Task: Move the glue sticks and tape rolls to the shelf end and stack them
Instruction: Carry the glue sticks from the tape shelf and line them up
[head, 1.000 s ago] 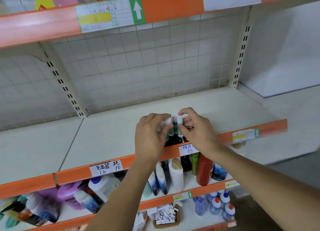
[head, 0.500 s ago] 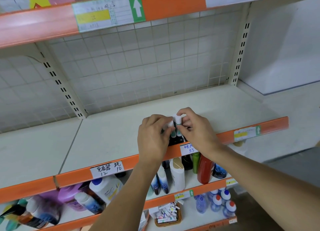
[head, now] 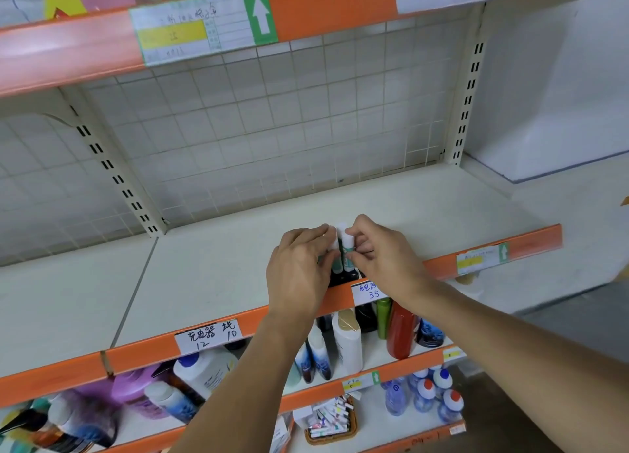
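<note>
A small cluster of upright glue sticks (head: 347, 248), white-capped with green labels, stands on black tape rolls (head: 342, 277) at the front edge of the cream shelf (head: 211, 269). My left hand (head: 299, 269) grips the cluster from the left, fingers curled round the sticks. My right hand (head: 381, 251) pinches them from the right with thumb and fingertips. The hands hide most of the sticks and rolls; only the caps, some label and a black strip below show.
The shelf has an orange front rail (head: 493, 251) with price labels, a wire-grid back (head: 272, 129) and an upright post (head: 466, 105) at its right end. Bottles (head: 347, 343) crowd the shelf below, and a basket (head: 332, 425) sits lower still.
Both hands stay closed round the glue sticks and have drawn slightly closer together, the sticks pressed tighter. The view shifted a little; nothing was let go.
</note>
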The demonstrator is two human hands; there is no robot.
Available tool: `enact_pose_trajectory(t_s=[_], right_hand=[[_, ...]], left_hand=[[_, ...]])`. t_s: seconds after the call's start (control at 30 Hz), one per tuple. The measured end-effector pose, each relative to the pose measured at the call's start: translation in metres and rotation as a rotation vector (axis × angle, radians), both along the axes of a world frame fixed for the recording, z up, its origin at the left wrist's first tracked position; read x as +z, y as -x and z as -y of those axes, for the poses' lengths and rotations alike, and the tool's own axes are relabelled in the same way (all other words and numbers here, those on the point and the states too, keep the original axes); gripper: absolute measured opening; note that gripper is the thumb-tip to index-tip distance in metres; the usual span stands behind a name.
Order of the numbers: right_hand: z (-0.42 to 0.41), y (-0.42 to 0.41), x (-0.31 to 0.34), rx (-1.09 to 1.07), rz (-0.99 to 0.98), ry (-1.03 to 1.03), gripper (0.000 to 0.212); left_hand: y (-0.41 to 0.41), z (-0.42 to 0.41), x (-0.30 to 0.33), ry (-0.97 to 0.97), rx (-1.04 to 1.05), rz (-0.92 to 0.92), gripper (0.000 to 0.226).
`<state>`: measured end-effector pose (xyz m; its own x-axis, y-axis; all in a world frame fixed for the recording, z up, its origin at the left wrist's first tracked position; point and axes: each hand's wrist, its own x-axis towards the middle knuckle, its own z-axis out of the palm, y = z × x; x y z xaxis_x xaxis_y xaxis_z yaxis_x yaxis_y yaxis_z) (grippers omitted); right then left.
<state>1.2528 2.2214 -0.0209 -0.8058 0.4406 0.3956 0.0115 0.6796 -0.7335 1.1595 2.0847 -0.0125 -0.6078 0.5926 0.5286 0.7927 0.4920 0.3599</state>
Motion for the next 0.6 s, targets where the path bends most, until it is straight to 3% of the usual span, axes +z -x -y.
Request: enact_pose_trajectory(t_s=[0.4, 0.6], right_hand=[[0.001, 0.006, 0.002, 0.021, 0.027, -0.052, 0.029], [0.004, 0.001, 0.004, 0.014, 0.082, -0.066, 0.032]], left_hand=[[-0.008, 0.0, 0.013, 0.239, 0.031, -0.046, 0.039], [-0.018, 0.004, 0.015, 0.327, 0.012, -0.002, 0.056]])
